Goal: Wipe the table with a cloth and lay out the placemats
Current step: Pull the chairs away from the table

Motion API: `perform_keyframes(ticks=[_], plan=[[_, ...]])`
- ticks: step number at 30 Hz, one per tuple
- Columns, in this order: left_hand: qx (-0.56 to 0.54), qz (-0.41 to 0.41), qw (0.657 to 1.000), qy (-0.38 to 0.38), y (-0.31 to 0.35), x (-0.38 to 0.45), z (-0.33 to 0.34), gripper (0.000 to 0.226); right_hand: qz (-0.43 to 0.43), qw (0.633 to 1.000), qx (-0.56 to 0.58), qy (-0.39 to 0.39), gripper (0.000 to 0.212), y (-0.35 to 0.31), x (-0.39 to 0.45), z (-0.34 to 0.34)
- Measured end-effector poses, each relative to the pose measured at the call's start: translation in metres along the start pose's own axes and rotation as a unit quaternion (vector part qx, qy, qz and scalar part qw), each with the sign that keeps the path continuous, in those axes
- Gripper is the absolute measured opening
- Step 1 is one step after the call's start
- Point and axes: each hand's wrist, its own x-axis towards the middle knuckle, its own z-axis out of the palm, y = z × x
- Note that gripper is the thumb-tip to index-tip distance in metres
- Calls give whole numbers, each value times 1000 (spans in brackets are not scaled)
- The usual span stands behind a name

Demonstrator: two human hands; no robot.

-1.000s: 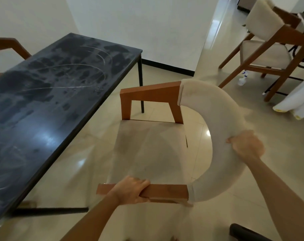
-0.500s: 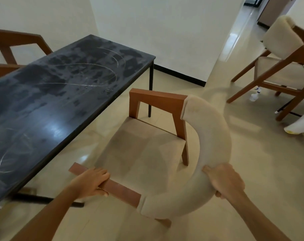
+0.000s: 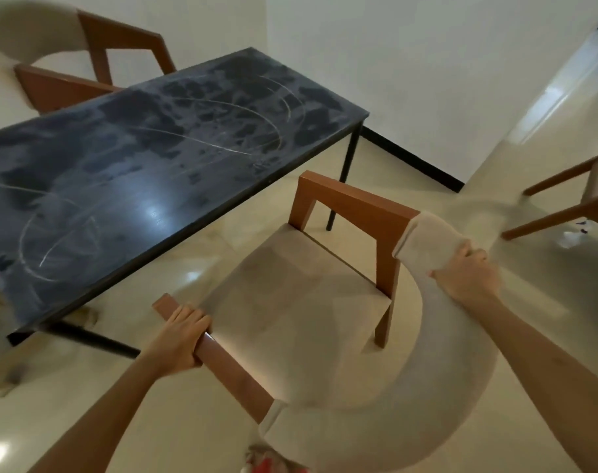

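Observation:
A dark table with dusty smears and curved wipe marks fills the left half of the head view. Beside its near long edge stands a wooden chair with a beige seat and a curved padded back. My left hand grips the near wooden armrest. My right hand grips the padded backrest near the far armrest. No cloth and no placemats are in view.
A second wooden chair stands at the table's far side, top left. Part of a third chair shows at the right edge. Glossy beige floor runs right toward a corridor. White walls close the back.
The chair has swung and slid closer to the table. My right hand has shifted along the padded back toward the far armrest. My left hand still grips the near armrest.

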Motion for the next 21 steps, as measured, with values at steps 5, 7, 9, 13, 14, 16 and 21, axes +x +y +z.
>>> perform_keyframes(ticks=[5, 7, 9, 13, 14, 16, 21], plan=[[-2, -69, 997, 40, 13, -6, 7, 46, -80, 994, -67, 25, 90, -21, 38, 1], [-5, -132, 991, 38, 25, -8, 12, 56, -87, 995, -54, 20, 86, -29, 52, 1], [-29, -201, 978, 49, 38, -11, 13, 75, -95, 995, -2, -1, 79, -33, 74, 4], [-109, -367, 920, 79, 78, -18, 10, 81, -115, 992, 48, -34, 77, -50, 116, 5], [-177, -431, 877, 121, 97, -21, 8, 65, -123, 991, 37, -42, 78, -56, 122, 2], [-245, -513, 801, 188, 133, -20, 4, 34, -160, 986, 7, -37, 74, -70, 127, 0], [-329, -610, 687, 218, 169, -1, 2, 31, -213, 976, 6, -35, 70, -96, 140, 7]])
